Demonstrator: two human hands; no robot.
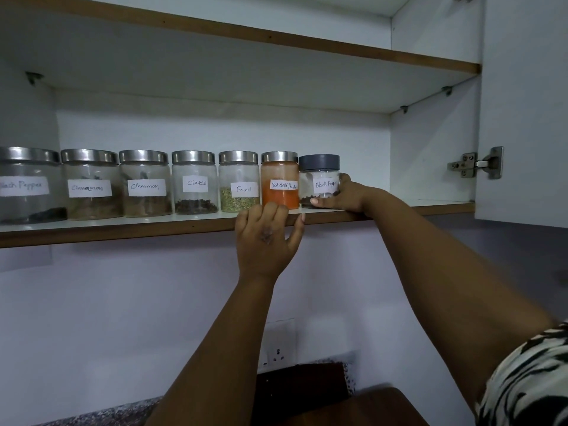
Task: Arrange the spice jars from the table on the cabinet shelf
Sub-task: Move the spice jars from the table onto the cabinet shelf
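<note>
- The leftmost jar point(29, 184) is cut by the frame edge, so its label reads only partly as "Black Pepper"; the worktop point(92, 415) shows only as a speckled strip at the bottom left.
- The right hand point(345, 195) hides the right side and lower front of the dark-lidded jar point(319, 179), covering the end of its "Black Pepper" label.
- The right arm reaches up from the lower right; its fingers point(318, 202) and thumb curl round that jar near the base, gripping it.
- The left hand point(267, 238) is raised at the shelf point(123, 229) front edge, back towards the camera, fingers loosely bent and slightly spread, tips just in front of the red chilli powder jar point(279, 181); whether they touch it cannot be told.
- The gripped jar is clear with a dark grey lid and a little dark spice at the bottom, standing upright on the shelf at the right end of the row, just beside the chilli jar.
- The others carry steel lids: two cinnamon jars point(90, 186), cloves point(194, 182), fennel point(239, 182).
</note>
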